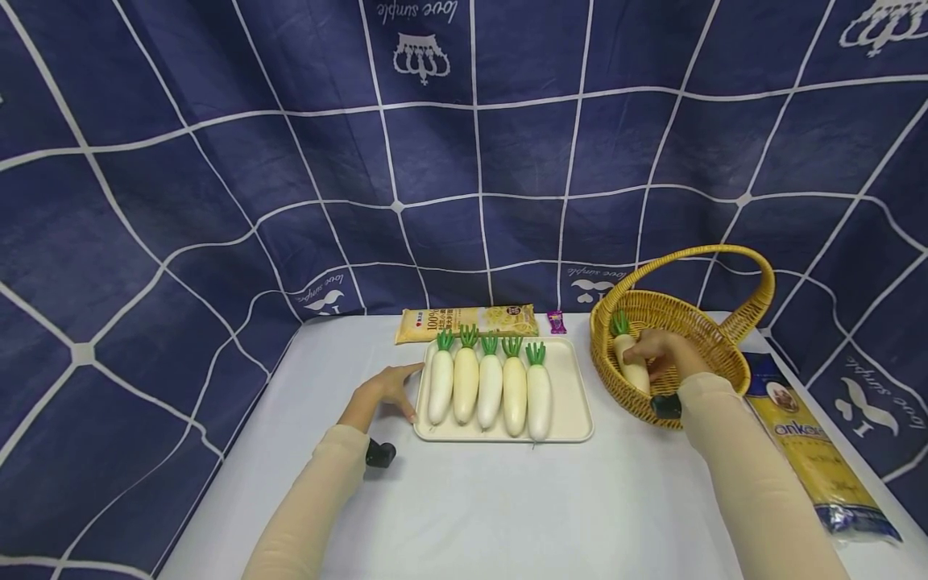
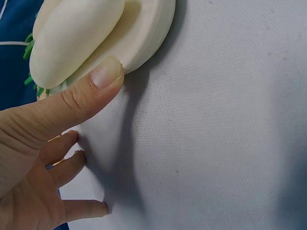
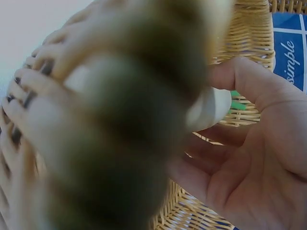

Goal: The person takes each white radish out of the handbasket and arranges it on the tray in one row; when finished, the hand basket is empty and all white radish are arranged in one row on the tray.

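In the head view, my right hand [image 1: 669, 351] reaches into a wicker basket [image 1: 603, 354] and grips a white radish [image 1: 634, 374] with green stalks, lying inside by the left wall. The right wrist view has part of that radish [image 3: 211, 109] between thumb and fingers, behind a large blurred shape. At the left edge of a cream tray [image 1: 570, 395] is my left hand [image 1: 384, 391], its fingers spread. Its thumb [image 2: 98, 84] lies against the tray's rim in the left wrist view. Several white radishes [image 1: 489, 393] lie side by side on the tray, stalks pointing away.
Behind the tray lies a yellow food packet [image 1: 467, 322], with a small purple packet [image 1: 556, 322] to its right. A long yellow and blue bag [image 1: 815, 443] lies right of the basket, whose tall handle [image 1: 681, 253] arches above it. A blue checked curtain [image 1: 435, 161] hangs behind.
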Demonstrator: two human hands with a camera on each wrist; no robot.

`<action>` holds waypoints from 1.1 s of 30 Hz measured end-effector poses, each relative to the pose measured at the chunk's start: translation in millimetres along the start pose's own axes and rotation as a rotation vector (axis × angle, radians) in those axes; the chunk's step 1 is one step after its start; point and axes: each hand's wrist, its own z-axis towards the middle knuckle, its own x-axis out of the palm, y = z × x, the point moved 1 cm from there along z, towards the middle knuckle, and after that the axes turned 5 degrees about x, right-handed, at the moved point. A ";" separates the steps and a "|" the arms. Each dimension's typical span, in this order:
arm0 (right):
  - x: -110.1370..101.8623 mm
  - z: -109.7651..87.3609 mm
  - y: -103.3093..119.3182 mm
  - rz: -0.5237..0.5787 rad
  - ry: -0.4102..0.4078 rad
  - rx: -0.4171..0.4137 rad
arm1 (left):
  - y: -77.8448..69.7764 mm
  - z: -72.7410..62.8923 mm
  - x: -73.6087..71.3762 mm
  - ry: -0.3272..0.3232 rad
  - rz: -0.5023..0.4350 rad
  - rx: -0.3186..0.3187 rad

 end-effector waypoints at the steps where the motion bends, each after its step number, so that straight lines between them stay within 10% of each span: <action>1: -0.2 0.8 -0.1 -0.015 -0.007 -0.001 | 0.0 0.0 -0.1 -0.001 0.002 0.002; 33: 0.5 2.9 -12.8 0.064 0.021 -0.127 | -2.4 -2.8 -1.4 -0.005 0.000 0.010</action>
